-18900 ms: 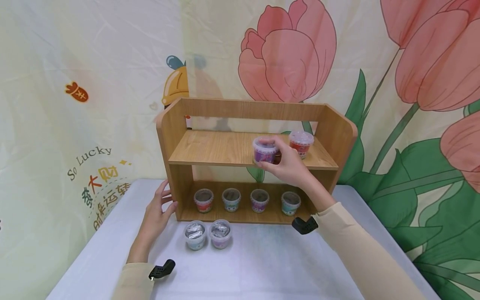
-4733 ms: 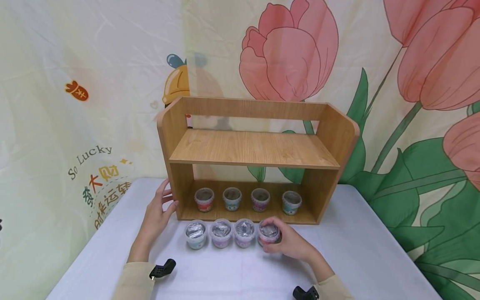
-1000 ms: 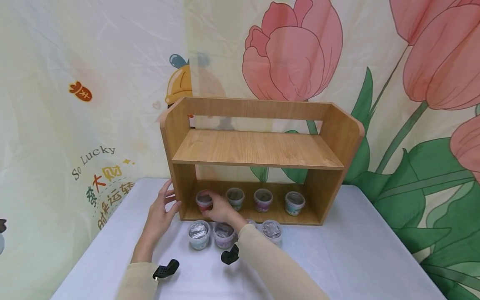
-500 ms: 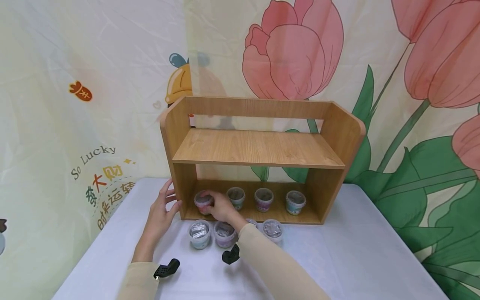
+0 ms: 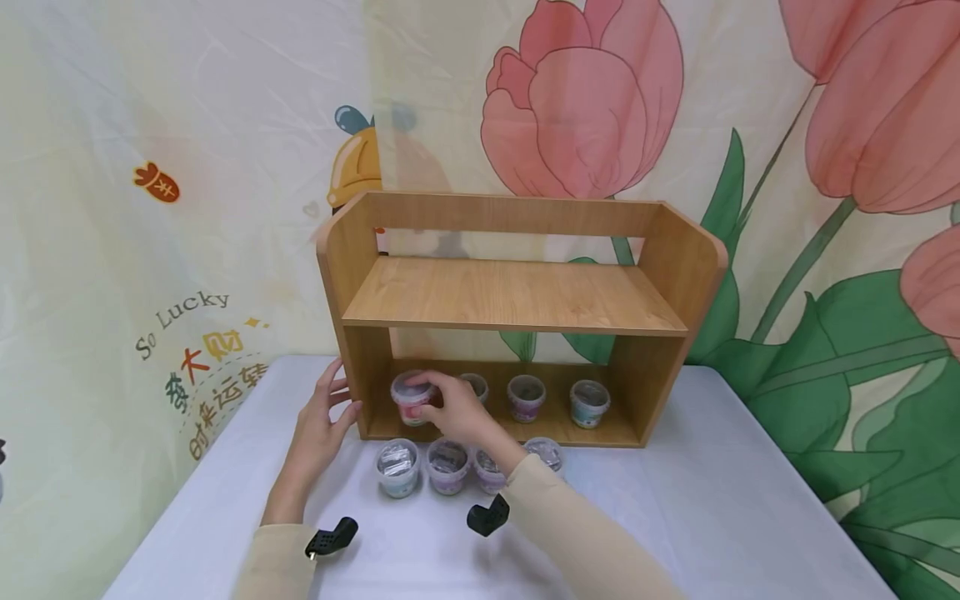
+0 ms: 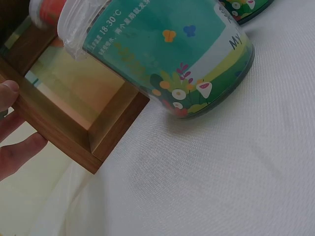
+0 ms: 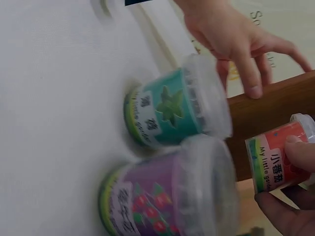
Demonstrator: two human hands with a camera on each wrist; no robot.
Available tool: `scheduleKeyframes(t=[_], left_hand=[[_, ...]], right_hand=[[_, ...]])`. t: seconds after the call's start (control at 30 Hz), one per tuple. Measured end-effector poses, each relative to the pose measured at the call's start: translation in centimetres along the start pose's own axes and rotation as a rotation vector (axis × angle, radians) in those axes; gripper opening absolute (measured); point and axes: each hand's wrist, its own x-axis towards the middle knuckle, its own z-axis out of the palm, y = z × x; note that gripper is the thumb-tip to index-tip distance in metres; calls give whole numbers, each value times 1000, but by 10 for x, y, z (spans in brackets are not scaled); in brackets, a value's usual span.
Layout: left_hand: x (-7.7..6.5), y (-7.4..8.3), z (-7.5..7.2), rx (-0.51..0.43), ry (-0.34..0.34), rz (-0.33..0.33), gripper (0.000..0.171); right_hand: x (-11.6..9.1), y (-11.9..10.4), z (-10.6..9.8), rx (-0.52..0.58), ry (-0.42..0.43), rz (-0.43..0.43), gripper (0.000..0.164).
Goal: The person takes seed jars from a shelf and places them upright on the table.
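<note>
In the head view my right hand (image 5: 459,407) grips a small red lidded plastic cup (image 5: 412,402) at the left end of the shelf's lower level. The right wrist view shows thumb and fingers around this red cup (image 7: 278,158), its label reading "My little garden". My left hand (image 5: 318,427) rests with relaxed fingers against the left side panel of the wooden shelf (image 5: 517,293), thumb at its front edge. A row of foil-topped cups stands on the table before the shelf: a teal one (image 5: 398,468), a purple one (image 5: 447,467) and others partly behind my right forearm.
To the right on the lower level stand a partly covered cup (image 5: 476,386), a purple cup (image 5: 527,398) and a teal cup (image 5: 589,404). A white cloth covers the table (image 5: 720,500). A printed curtain (image 5: 247,150) hangs right behind the shelf.
Cups from the upper level have moved to the table row. My right hand went from that row to the red cup, which is now raised and shifted slightly right. My left hand stays put.
</note>
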Motion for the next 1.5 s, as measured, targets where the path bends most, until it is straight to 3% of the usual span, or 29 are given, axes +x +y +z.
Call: scheduleKeyframes(t=[0.2, 0.4, 0.77, 1.03, 1.5], left_hand=[[-2, 1, -1, 13, -5, -22, 96], [-3, 1, 1, 13, -13, -34, 98], [-4, 0, 0, 15, -7, -52, 98], [-5, 0, -1, 25, -14, -55, 97], [0, 3, 3, 18, -18, -43, 98]], right_hand=[[-20, 1, -38, -4, 4, -73, 40], [-56, 11, -79, 9, -1, -100, 43], [-115, 41, -138, -11, 141, 25, 51], [-149, 66, -155, -53, 234, 77, 50], [-184, 99, -157, -11, 239, 137, 49]])
